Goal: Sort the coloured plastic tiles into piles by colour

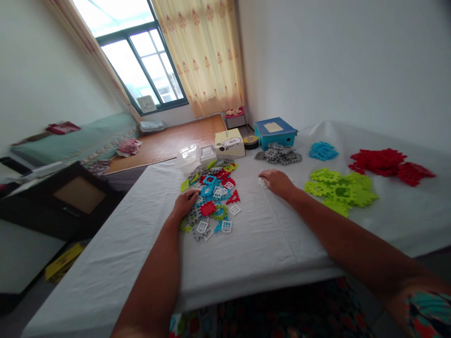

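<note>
A mixed pile of plastic building pieces [207, 208] in red, blue, grey, lime and white lies on the white-covered table. My left hand [186, 203] rests at the pile's left side, fingers curled among the pieces; what they grip, if anything, is hidden. Several white lattice window pieces [235, 210] are scattered over the pile and along its right edge. To the right of the pile, my right hand [278, 184] is closed, pinching a white window piece [262, 182] low over the cloth. Another bit of white shows just behind that hand.
Sorted heaps stand apart: grey pieces [280, 154], blue pieces [323, 150], red pieces [380, 162] and lime pieces [340, 190]. At the table's far end are a clear plastic container [188, 156], a cream box [229, 143], a round tin [251, 142] and a blue box [275, 133].
</note>
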Tool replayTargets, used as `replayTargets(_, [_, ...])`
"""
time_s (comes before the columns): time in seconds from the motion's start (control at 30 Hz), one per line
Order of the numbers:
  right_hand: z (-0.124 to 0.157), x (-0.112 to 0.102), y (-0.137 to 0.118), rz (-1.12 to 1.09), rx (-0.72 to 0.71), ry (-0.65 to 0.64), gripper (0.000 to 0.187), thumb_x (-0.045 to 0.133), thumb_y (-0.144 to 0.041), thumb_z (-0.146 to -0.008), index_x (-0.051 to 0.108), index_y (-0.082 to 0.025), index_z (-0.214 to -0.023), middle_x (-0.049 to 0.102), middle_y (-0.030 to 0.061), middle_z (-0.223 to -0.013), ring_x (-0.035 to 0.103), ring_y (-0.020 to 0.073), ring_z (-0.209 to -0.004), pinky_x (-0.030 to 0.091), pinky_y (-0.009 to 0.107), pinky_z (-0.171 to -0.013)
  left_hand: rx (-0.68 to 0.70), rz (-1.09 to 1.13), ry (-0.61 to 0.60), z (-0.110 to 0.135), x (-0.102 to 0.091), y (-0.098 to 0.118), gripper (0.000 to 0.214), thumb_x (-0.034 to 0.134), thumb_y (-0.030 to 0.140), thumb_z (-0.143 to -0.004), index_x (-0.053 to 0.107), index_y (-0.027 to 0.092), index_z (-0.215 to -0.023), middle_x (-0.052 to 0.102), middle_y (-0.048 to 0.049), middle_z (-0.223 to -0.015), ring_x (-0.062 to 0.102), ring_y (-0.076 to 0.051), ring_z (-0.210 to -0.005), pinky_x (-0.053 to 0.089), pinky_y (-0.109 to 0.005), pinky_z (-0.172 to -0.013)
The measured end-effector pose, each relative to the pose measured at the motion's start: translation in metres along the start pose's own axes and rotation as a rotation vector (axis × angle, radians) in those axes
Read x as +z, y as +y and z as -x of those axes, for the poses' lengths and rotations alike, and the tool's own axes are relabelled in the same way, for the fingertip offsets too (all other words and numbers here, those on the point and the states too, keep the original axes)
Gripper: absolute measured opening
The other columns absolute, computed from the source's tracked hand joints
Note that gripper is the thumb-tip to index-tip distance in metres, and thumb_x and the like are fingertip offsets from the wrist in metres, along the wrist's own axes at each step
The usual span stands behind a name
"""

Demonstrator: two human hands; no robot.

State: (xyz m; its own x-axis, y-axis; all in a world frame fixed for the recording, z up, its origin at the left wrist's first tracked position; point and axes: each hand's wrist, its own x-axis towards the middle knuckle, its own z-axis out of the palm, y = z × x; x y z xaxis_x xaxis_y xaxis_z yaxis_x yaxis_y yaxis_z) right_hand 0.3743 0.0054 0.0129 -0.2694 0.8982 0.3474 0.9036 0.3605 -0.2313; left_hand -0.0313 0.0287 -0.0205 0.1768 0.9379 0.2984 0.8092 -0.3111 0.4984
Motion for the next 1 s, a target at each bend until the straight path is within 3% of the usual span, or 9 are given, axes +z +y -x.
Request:
replayTargets(0.07, [0.0, 0.002, 0.003, 0.003, -0.034, 0.086, 0.028, 0.054, -0.021, -0.088, 0.068, -0.018, -0.112, 0.064, 0.0121, -0.118, 0.054, 0.0253, -0.107, 0.043, 0.036, -0.09, 0.01, 0.007, -0.004, -0.001, 0.001, -0.002, 0.04, 0.048, 0.048, -0.086, 0.072, 0.021, -0.103, 0.072, -0.0043, -0.107, 0.065, -0.023, -0.1, 0.049, -0.034, -0.092])
replayTargets(0.13, [0.004, 0.007, -0.009, -0.095, -0.191, 0.105, 0.028, 0.055, -0.024, -0.089, 0.067, -0.019, -0.114, 0.064, 0.0115, -0.118, 0.053, 0.0243, -0.108, 0.043, 0.038, -0.091, 0.012, 0.013, -0.006, -0.001, 0.002, -0.004, 0.04, 0.047, 0.048, -0.086, 0.072, 0.021, -0.103, 0.072, -0.0042, -0.107, 0.065, -0.022, -0.1, 0.049, -0.034, -0.092])
replayTargets(0.23, [0.014, 0.02, -0.041, -0.287, -0.543, -0.027, 0.028, 0.055, -0.031, -0.092, 0.066, -0.023, -0.116, 0.067, 0.0077, -0.113, 0.055, 0.0186, -0.105, 0.043, 0.033, -0.093, 0.014, 0.018, -0.004, -0.001, 0.002, -0.004, 0.04, 0.048, 0.048, -0.086, 0.071, 0.021, -0.103, 0.072, -0.0044, -0.107, 0.065, -0.022, -0.1, 0.049, -0.034, -0.092])
replayTargets(0.33, [0.02, 0.035, -0.067, -0.247, -0.676, -0.098, 0.033, 0.061, -0.037, -0.088, 0.065, -0.023, -0.117, 0.066, 0.008, -0.115, 0.055, 0.0202, -0.105, 0.043, 0.034, -0.09, 0.012, 0.022, -0.001, 0.0, 0.002, -0.003, 0.039, 0.049, 0.048, -0.086, 0.072, 0.021, -0.103, 0.072, -0.0043, -0.106, 0.066, -0.023, -0.1, 0.049, -0.034, -0.092])
replayTargets(0.47, [0.02, 0.039, -0.076, -0.063, -0.645, -0.144, 0.025, 0.059, -0.033, -0.089, 0.067, -0.018, -0.107, 0.068, 0.0093, -0.104, 0.057, 0.0204, -0.095, 0.042, 0.032, -0.082, 0.009, 0.023, -0.001, -0.001, 0.002, -0.003, 0.04, 0.049, 0.048, -0.085, 0.072, 0.021, -0.103, 0.072, -0.0049, -0.106, 0.066, -0.023, -0.099, 0.05, -0.035, -0.091])
replayTargets(0.67, [0.021, 0.022, -0.074, 0.077, -0.535, -0.143, 0.02, 0.05, -0.019, -0.092, 0.066, -0.016, -0.103, 0.069, 0.009, -0.092, 0.06, 0.0194, -0.087, 0.039, 0.031, -0.079, 0.017, 0.006, -0.002, -0.001, 0.001, -0.002, 0.039, 0.048, 0.048, -0.085, 0.071, 0.023, -0.104, 0.072, -0.0039, -0.108, 0.065, -0.023, -0.102, 0.049, -0.035, -0.093])
replayTargets(0.77, [0.013, 0.013, -0.054, 0.014, -0.326, -0.075, 0.024, 0.048, -0.018, -0.092, 0.065, -0.018, -0.108, 0.069, 0.0083, -0.103, 0.059, 0.0187, -0.095, 0.039, 0.029, -0.081, 0.025, 0.001, -0.004, 0.0, 0.0, 0.0, 0.04, 0.047, 0.048, -0.086, 0.071, 0.022, -0.104, 0.072, -0.0039, -0.108, 0.065, -0.022, -0.102, 0.048, -0.034, -0.093])
replayTargets(0.9, [0.001, 0.002, -0.01, 0.056, -0.022, 0.064, 0.027, 0.047, -0.022, -0.093, 0.066, -0.02, -0.112, 0.067, 0.0089, -0.11, 0.055, 0.0223, -0.103, 0.039, 0.031, -0.082, 0.028, 0.006, -0.002, 0.0, 0.001, -0.002, 0.04, 0.047, 0.048, -0.085, 0.072, 0.022, -0.102, 0.072, -0.0034, -0.107, 0.065, -0.022, -0.101, 0.049, -0.033, -0.093])
replayTargets(1.0, [0.001, -0.002, 0.0, 0.123, -0.022, 0.143, 0.031, 0.053, -0.024, -0.09, 0.064, -0.02, -0.118, 0.062, 0.0114, -0.12, 0.049, 0.0279, -0.11, 0.039, 0.036, -0.083, 0.015, 0.005, -0.001, -0.001, 0.001, -0.003, 0.04, 0.047, 0.049, -0.085, 0.072, 0.022, -0.103, 0.072, -0.0038, -0.107, 0.064, -0.023, -0.102, 0.049, -0.034, -0.092])
